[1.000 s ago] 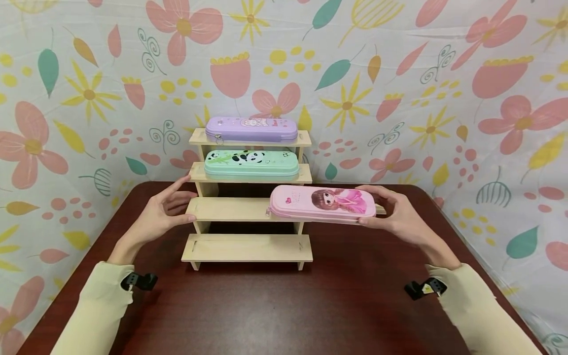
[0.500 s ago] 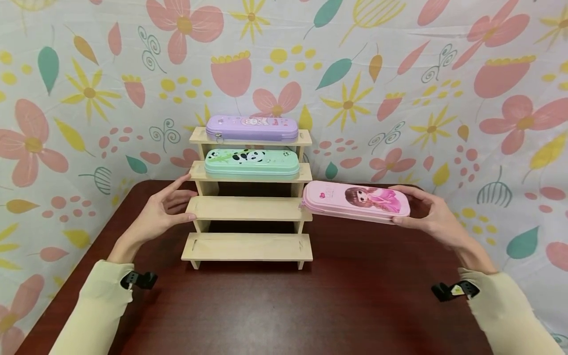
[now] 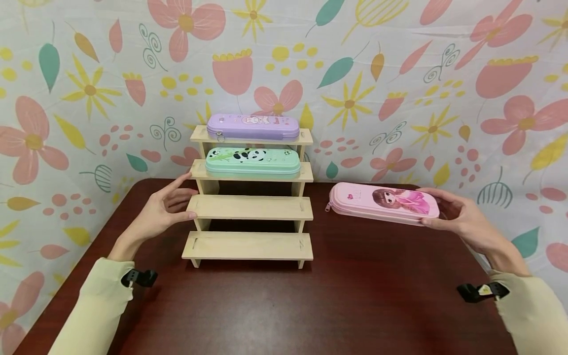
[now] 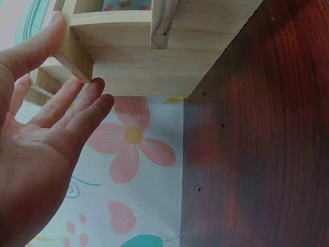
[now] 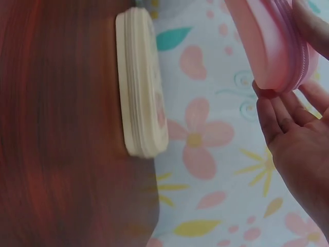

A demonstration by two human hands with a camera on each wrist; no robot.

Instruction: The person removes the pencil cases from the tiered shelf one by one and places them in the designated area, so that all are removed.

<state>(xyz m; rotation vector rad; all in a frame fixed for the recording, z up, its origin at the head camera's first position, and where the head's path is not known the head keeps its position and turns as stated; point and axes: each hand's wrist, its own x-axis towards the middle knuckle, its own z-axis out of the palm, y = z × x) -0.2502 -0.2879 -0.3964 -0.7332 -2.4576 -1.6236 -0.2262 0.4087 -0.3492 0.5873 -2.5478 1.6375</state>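
The pink pencil case [image 3: 364,199] with a doll picture is held at its right end by my right hand [image 3: 461,214], thumb in front and fingers behind. It is raised off the table, right of a tiered wooden stand [image 3: 250,207]. In the right wrist view, the case's underside [image 5: 259,46] rests between thumb and fingers. My left hand [image 3: 159,209] grips the left end of the stand's third board from the top, thumb at its front corner, fingers behind [image 4: 85,105]. A purple pencil case [image 3: 253,128] lies on the top tier, a mint panda pencil case [image 3: 253,161] on the second.
In the right wrist view a cream pencil case [image 5: 139,82] lies on the dark red-brown table [image 3: 266,305]; the pink case hides it in the head view. A flower-patterned cloth [image 3: 390,59] hangs behind the table.
My right hand has carried the pink pencil case rightward, away from the stand's third tier. My left hand keeps its place on the stand.
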